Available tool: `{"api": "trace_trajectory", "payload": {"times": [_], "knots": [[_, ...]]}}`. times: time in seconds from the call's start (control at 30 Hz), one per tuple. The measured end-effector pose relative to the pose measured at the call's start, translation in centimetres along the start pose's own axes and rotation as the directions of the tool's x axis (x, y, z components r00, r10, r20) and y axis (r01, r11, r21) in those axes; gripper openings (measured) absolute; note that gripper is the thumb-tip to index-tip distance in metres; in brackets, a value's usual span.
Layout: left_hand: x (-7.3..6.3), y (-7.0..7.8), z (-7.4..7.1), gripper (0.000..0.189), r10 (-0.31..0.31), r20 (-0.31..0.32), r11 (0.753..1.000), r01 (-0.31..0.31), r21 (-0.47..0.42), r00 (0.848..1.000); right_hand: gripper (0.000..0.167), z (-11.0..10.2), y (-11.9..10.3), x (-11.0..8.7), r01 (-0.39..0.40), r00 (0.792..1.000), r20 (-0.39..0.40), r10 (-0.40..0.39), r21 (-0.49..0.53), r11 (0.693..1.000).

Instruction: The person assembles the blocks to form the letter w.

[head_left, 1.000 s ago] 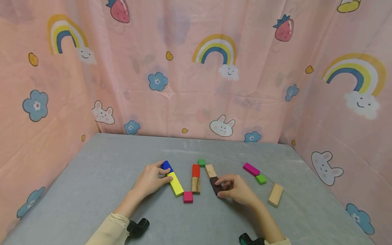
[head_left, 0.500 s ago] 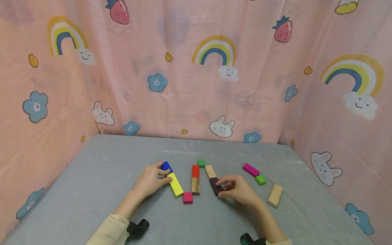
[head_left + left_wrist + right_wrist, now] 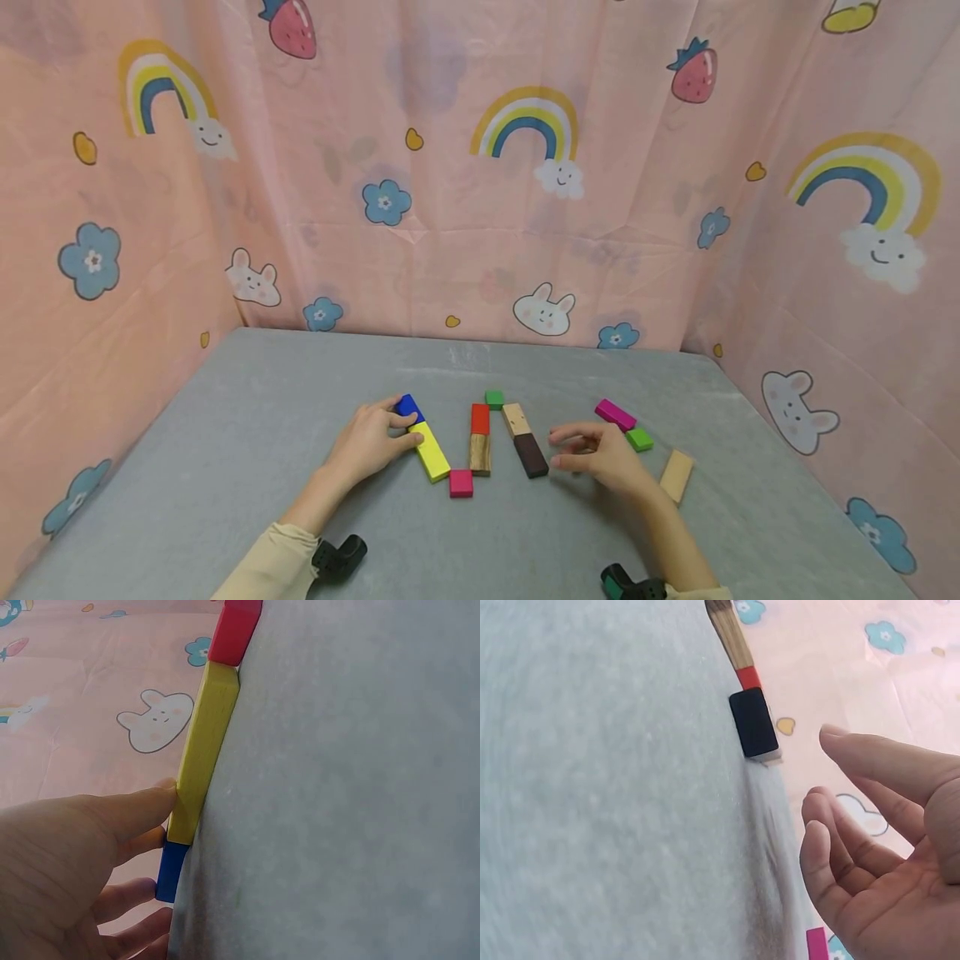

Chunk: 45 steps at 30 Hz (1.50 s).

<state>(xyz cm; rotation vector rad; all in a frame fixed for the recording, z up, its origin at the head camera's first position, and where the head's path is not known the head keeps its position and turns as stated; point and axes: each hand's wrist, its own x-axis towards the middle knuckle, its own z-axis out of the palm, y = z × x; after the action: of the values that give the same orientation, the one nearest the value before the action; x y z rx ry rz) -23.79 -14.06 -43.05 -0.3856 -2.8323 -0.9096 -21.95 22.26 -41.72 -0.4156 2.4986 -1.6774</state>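
Note:
My left hand (image 3: 367, 439) rests at the left arm of a zigzag row of small blocks. Its thumb touches the yellow block (image 3: 431, 452), and its fingers touch the blue block (image 3: 172, 871) adjoining it. A red-pink block (image 3: 461, 483) lies at the yellow block's near end. The row continues through a striped wooden block (image 3: 480, 454), a red block (image 3: 480, 418), a green block (image 3: 494, 400), a pale wood block (image 3: 515, 419) and a dark brown block (image 3: 531, 456). Just right of the dark block, my right hand (image 3: 607, 454) hovers with loosely bent fingers, holding nothing.
To the right lie a magenta block (image 3: 615, 414), a light green block (image 3: 640, 439) and a tan wooden block (image 3: 677, 475), the latter partly behind the right forearm. A pink patterned curtain (image 3: 442, 250) encloses the grey table (image 3: 315, 375) at the back and sides.
My right hand has let go of the dark brown block and moved right, away from it. The left hand and the row of blocks stay in place.

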Motion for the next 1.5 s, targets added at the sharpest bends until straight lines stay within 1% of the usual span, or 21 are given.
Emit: {"api": "trace_trajectory", "payload": {"times": [0.1, 0.27, 0.4, 0.5, 0.67, 0.73, 0.8, 0.93, 1.03, 1.13, 1.23, 1.4, 1.5], "knots": [[0.0, 0.0, 0.0, 0.041, 0.001, 0.002, 1.0, -0.001, -0.001, 1.0, 0.028, -0.1, 0.1, -0.1, -0.006, 1.0, -0.012, 0.007, 0.02, 1.0], [0.0, 0.0, 0.1, 0.041, 0.008, 0.004, 1.0, -0.008, -0.003, 1.0, 0.028, -0.2, 0.2, -0.3, -0.021, 0.999, -0.032, 0.021, 0.019, 1.0], [0.0, 0.0, 0.1, 0.041, 0.012, 0.002, 1.0, -0.012, -0.008, 1.0, 0.029, -0.5, 0.3, -0.3, -0.043, 0.995, -0.094, 0.045, 0.026, 0.999], [-0.1, 0.0, 0.0, 0.042, 0.01, 0.004, 1.0, -0.01, -0.008, 1.0, 0.03, -0.9, 0.4, -0.5, -0.052, 0.984, -0.169, 0.056, 0.027, 0.998], [-0.2, -0.2, -0.1, 0.042, 0.005, 0.004, 1.0, -0.005, -0.006, 1.0, 0.037, -1.7, 0.5, -1.0, -0.077, 0.954, -0.284, 0.095, 0.073, 0.994], [-0.1, -0.2, -0.1, 0.042, 0.007, -0.001, 1.0, -0.007, -0.005, 1.0, 0.041, -2.5, 0.6, -1.1, -0.067, 0.942, -0.325, 0.09, 0.08, 0.995], [-0.1, -0.2, -0.2, 0.042, 0.01, -0.004, 1.0, -0.01, -0.006, 1.0, 0.042, -3.6, 0.7, -1.4, -0.032, 0.937, -0.345, 0.053, 0.065, 0.997], [-0.1, -0.1, -0.2, 0.043, 0.016, 0.007, 1.0, -0.016, 0.001, 1.0, 0.036, -6.8, 1.6, -2.2, 0.025, 0.945, -0.325, -0.048, -0.073, 0.997], [0.0, -0.2, -0.1, 0.042, 0.015, 0.007, 1.0, -0.015, -0.001, 1.0, 0.034, -9.0, 2.6, -2.9, 0.019, 0.955, -0.287, -0.071, -0.181, 0.983], [0.0, -0.2, -0.1, 0.042, 0.011, 0.008, 1.0, -0.011, 0.0, 1.0, 0.034, -10.4, 3.7, -3.2, 0.005, 0.965, -0.254, -0.059, -0.209, 0.978], [0.0, -0.2, -0.2, 0.042, 0.011, 0.015, 1.0, -0.011, 0.002, 1.0, 0.033, -11.3, 4.5, -3.1, 0.014, 0.974, -0.218, -0.069, -0.244, 0.97], [0.1, -0.2, -0.2, 0.042, 0.009, 0.015, 1.0, -0.009, 0.004, 1.0, 0.029, -12.0, 5.2, -2.4, 0.026, 0.98, -0.184, -0.082, -0.29, 0.957], [0.1, 0.0, -0.3, 0.042, 0.004, 0.023, 1.0, -0.005, 0.005, 1.0, 0.027, -12.1, 5.3, -2.1, 0.019, 0.982, -0.174, -0.07, -0.28, 0.96]]}}
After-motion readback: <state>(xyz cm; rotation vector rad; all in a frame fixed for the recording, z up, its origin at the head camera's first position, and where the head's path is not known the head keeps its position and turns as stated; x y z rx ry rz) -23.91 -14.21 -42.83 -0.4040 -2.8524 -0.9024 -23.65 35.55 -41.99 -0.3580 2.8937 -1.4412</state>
